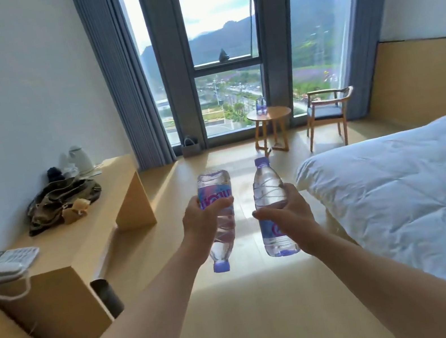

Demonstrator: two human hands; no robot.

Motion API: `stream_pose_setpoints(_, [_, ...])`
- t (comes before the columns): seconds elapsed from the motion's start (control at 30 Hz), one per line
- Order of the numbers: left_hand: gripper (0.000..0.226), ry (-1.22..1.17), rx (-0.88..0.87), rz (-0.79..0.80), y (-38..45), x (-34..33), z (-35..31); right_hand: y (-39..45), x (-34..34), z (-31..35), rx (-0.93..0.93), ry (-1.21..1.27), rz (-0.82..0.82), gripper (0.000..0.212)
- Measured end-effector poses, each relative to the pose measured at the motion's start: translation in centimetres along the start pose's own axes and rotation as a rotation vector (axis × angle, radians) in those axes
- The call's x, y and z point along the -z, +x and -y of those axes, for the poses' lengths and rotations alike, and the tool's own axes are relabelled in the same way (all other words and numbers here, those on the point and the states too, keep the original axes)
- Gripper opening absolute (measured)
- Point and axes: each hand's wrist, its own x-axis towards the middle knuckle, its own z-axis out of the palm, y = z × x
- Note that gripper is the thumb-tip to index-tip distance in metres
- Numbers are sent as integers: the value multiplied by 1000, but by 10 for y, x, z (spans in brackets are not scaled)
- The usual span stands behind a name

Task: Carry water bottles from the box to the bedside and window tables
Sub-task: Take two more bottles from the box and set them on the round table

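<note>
Head view: both arms extended forward over the wood floor (273,324), one water bottle per hand. Left hand (205,225) has its grip wrapped around the middle of an inverted bottle (220,217): purple cap points down, base up, label upside down. Right hand (292,216) has its grip wrapped around the waist of an upright bottle (272,208), purple cap on top, thumb across the front above the label. The two bottles are side by side, near each other, not touching.

Round window counter (269,114) stands ahead, in front of the tall window (224,49); bottles with purple labels (260,106) stand on it, number not resolvable. Wooden chair (328,114) with dark seat sits just right of that counter. Small bag (190,146) on the floor at the window base.

Left wall: long wooden counter (85,238) carrying a white kettle (80,161), a crumpled dark bag (63,200) and a white telephone (3,265). Dark bin (107,298) beside it on the floor. Bed with white duvet (414,194) at right.
</note>
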Motion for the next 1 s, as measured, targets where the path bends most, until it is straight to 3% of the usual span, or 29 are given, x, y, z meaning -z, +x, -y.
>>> stream_pose_setpoints(0.17, [64,18,0,96,60,-70,0,64,43,-24,-42,13,-85,61])
stream_pose_setpoints(0.4, [58,-1,25,205,185,-136,23,176,55,-56,-63,8,-197,62])
stream_pose_setpoints(0.77, [57,34,58,330,463,-202,31,428,18,-78,-108,-26,-311,77])
stream_pose_setpoints(1.0, [60,80,72,368,605,-248,47,575,13,-100,-127,-36,-327,68])
